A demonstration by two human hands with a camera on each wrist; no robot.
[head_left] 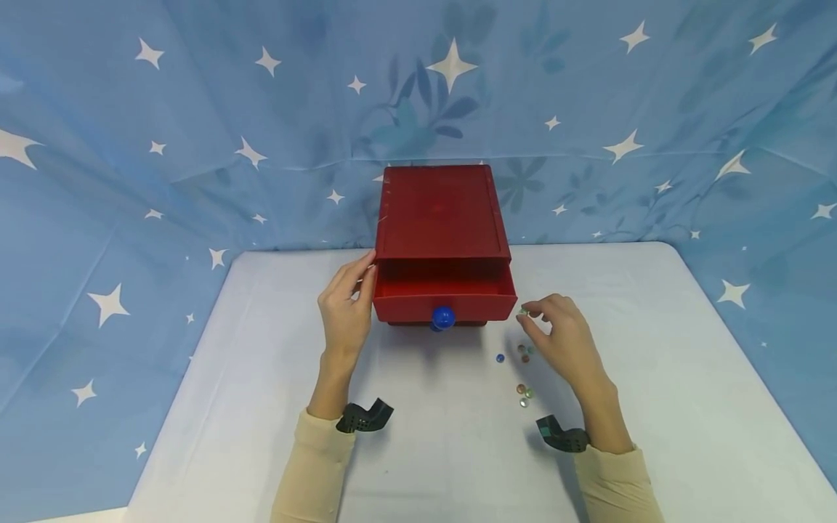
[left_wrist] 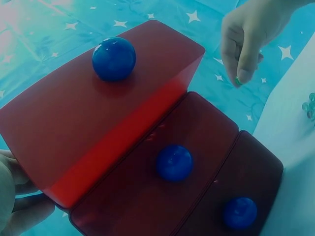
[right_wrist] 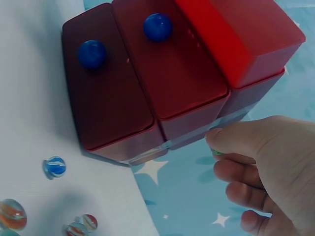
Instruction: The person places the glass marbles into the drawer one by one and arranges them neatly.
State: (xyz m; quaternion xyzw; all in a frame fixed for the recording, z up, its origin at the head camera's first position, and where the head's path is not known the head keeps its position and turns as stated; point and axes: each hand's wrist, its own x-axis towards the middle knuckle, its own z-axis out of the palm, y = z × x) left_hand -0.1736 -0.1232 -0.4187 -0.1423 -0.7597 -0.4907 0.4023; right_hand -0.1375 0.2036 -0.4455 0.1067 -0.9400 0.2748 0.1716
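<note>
Left hand (head_left: pixel 345 312) is steadying the red drawer chest (head_left: pixel 441 211); right hand (head_left: pixel 562 338) is pinching a green marble (head_left: pixel 523 311).

The left hand's straight, relaxed fingers are lying against the chest's left side, beside the pulled-out top drawer (head_left: pixel 445 290) with its blue knob (head_left: pixel 442 317). The right hand is hovering just right of that drawer's front corner, the marble caught between thumb and fingertips. More marbles (head_left: pixel 523 374) are lying loose on the white worktop (head_left: pixel 686 378) beneath it.
</note>
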